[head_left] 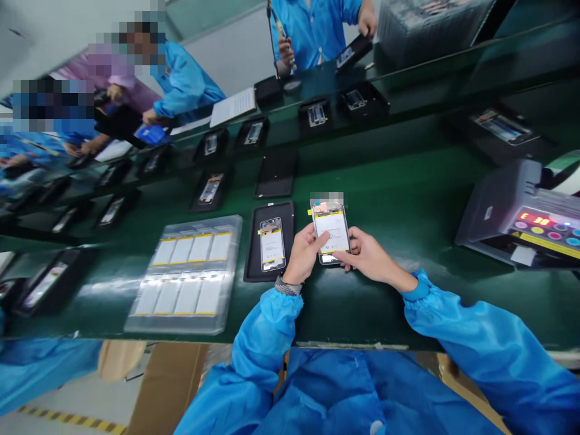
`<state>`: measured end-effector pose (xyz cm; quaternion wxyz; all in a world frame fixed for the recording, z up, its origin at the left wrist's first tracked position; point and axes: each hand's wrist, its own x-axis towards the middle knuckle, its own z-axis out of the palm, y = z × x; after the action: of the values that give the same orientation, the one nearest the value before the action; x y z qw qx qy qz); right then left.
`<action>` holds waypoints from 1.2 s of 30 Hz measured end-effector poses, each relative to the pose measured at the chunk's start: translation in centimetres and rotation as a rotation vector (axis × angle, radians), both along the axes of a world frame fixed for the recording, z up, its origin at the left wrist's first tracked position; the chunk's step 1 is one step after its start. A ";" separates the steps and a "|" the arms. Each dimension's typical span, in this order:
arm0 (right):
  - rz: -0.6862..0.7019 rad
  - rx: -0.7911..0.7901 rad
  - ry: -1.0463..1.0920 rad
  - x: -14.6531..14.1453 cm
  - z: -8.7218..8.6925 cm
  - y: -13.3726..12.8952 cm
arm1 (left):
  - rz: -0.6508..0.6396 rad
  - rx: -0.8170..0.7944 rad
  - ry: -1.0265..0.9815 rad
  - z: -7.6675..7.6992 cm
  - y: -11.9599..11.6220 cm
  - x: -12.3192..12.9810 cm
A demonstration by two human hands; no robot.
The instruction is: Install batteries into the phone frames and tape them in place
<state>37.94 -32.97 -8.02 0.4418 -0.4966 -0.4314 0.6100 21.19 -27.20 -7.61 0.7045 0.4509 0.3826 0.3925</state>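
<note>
An open phone body (pixel 333 225) with a white battery in it is held between my two hands above the green table. My left hand (pixel 304 252) is closed round its left side, the thumb lying on the battery. On the lower right, my right hand (pixel 368 255) grips the edge, its thumb near the bottom of the battery. Just left of my hands, a second open phone (pixel 272 244) with a battery lies in a black tray (pixel 254 266). Farther left is a clear plastic tray (pixel 230 272) holding several white batteries in two rows.
An empty-looking black tray (pixel 275 172) lies beyond my hands. At right stands a grey tape dispenser (pixel 502 211) with a lit red display. Several black trays with phones line the green table (pixel 399 175). Across it, a co-worker (pixel 312 36) in blue holds a tool.
</note>
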 end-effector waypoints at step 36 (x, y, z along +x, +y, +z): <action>-0.182 0.106 -0.171 3.5 -4.5 1.6 | 0.389 0.304 1.582 7.6 22.7 -21.6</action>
<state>41.47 -31.35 -12.54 0.4823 -0.5599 -0.4523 0.4993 -0.43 -4.46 -0.01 0.0779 0.6100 0.7791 0.1218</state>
